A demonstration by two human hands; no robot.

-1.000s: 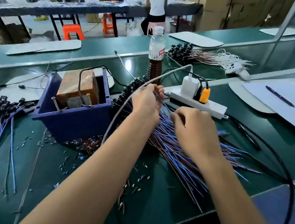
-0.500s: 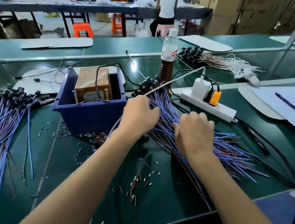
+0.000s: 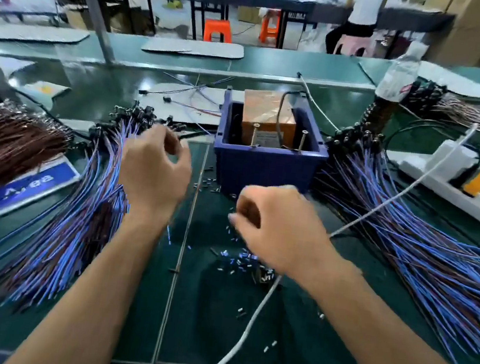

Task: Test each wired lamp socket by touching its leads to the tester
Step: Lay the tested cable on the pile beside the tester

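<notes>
My left hand [image 3: 153,172] hangs with its fingers loosely curled and slightly apart; I cannot tell whether they pinch a wire, as the frame is blurred there. My right hand [image 3: 275,227] is curled into a loose fist above the green table [image 3: 123,304], and I see nothing held in it. Between and just beyond my hands stands the blue bin [image 3: 265,167] with the tester [image 3: 268,115], a brown block with two upright screws, inside it. The left bundle of wired sockets [image 3: 73,220] fans out under my left wrist; the right bundle of wired sockets [image 3: 410,236] lies right of the bin. A white cable [image 3: 241,336] runs beneath my right forearm toward the power strip [image 3: 459,194]. Small sleeve bits [image 3: 239,263] litter the table.
</notes>
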